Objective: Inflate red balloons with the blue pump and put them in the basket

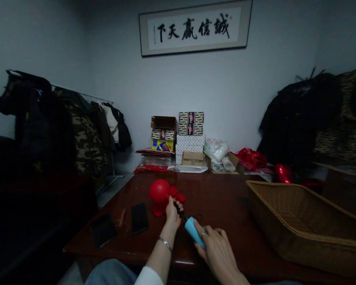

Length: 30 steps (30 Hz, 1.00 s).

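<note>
The left grip (173,212) was closed around the black front end of a light-blue cylindrical hand pump (195,230), its thumb up toward a round, inflated red balloon (159,191). That balloon sat at the left grip's far side, above the glossy reddish-brown wooden table (219,198); where its neck met the pump could not be made out. The right grip (216,245) was clamped on the blue barrel, nearer the person and to the right of the left grip, so the pump slanted between the two.

More red material (178,194) lay just beyond the left grip, partly behind the balloon. Left of that grip, a black flat rectangular phone (139,218) rested on the table, with a second dark flat rectangular device (103,230) farther left. A small dark ring (199,217) lay just past the barrel, and a large tan woven basket (308,245) stood well to the right of the right grip.
</note>
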Each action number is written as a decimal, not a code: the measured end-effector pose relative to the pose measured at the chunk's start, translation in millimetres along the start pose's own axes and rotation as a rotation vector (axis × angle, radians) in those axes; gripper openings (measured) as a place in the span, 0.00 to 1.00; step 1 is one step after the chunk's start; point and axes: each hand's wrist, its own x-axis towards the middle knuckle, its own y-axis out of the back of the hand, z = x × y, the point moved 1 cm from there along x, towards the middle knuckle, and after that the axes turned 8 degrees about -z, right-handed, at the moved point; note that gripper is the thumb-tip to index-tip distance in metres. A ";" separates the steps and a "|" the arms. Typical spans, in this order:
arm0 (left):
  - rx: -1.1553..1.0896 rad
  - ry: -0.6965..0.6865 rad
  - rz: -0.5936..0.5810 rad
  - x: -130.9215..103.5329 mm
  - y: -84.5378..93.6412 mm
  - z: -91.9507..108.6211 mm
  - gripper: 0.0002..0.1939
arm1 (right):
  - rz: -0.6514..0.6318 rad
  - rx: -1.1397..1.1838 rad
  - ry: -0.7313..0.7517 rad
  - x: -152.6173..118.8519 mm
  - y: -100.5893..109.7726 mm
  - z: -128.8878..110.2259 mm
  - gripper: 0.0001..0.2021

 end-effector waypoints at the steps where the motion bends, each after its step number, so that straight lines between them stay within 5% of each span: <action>1: 0.010 0.016 -0.008 -0.8 0.6 -2.7 0.17 | -0.004 -0.013 -0.006 3.1 -0.5 -1.5 0.28; 13: 0.019 0.029 0.086 1.6 8.3 -3.3 0.16 | 0.006 -0.096 -0.001 2.3 -8.2 -9.7 0.30; 30: 0.004 -0.008 0.096 18.2 12.1 7.4 0.14 | 0.165 -0.078 0.158 -47.4 -12.8 33.5 0.31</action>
